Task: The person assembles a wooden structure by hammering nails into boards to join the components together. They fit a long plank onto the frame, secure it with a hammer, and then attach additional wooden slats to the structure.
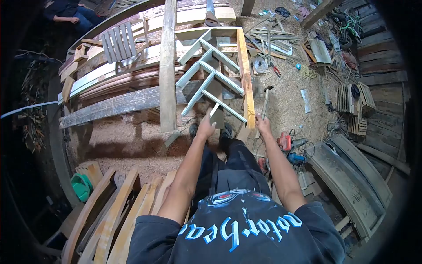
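My left hand (205,127) is closed around a short pale wooden slat (214,110), whose upper end reaches the lowest long slat of a chevron lattice (224,106). That lattice of grey-white slats sits inside a wooden frame with a light-coloured side board (246,79). Just right of this board, my right hand (263,126) grips a hammer (266,102) near the end of its handle, head pointing away from me. How the slat's lower end sits in my left hand is hidden by the fingers.
A thick upright plank (168,66) crosses the timber stack left of the lattice. A handsaw (211,16) lies at the back. Red (285,141) and blue (296,158) power tools rest on the sawdust floor at right. Curved boards (114,211) lean at front left. A person (74,17) sits far left.
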A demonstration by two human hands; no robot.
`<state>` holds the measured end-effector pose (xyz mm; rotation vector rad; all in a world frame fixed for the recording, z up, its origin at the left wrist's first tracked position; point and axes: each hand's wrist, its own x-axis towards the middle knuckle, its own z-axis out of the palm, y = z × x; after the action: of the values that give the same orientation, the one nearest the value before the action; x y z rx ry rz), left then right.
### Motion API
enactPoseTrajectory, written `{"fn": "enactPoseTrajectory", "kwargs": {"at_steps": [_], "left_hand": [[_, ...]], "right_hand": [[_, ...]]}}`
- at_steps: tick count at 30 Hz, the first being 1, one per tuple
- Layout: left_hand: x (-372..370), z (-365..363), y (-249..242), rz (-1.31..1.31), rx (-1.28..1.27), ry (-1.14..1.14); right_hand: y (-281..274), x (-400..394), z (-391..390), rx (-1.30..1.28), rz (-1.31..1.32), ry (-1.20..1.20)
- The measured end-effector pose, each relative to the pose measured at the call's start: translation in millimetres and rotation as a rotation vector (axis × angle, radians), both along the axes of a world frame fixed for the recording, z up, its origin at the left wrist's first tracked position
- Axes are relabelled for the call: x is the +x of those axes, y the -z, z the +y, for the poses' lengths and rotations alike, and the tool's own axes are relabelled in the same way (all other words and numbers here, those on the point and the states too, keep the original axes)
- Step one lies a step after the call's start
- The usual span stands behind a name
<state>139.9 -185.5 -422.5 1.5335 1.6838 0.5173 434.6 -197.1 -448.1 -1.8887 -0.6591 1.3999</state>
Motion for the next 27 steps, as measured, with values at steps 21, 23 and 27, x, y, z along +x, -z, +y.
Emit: {"fn": "enactPoseTrajectory", "kwargs": {"at_steps": [21, 23, 27], "left_hand": [[-117.9, -82.8, -80.2, -0.209, -0.050, 0.126], [-130.4, -108.5, -65.2, -0.300, -0.045, 0.128], [-159.9, -134.9, -58.6, -0.312, -0.108, 0.075]], "right_hand": [[-48.2, -44.9, -96.3, 0.029, -0.251, 0.028], [-39.4, -47.4, -124.1, 0.053, -0.659, -0.131], [-87.6, -83.3, -152.2, -0.018, -0.409, 0.091]]}}
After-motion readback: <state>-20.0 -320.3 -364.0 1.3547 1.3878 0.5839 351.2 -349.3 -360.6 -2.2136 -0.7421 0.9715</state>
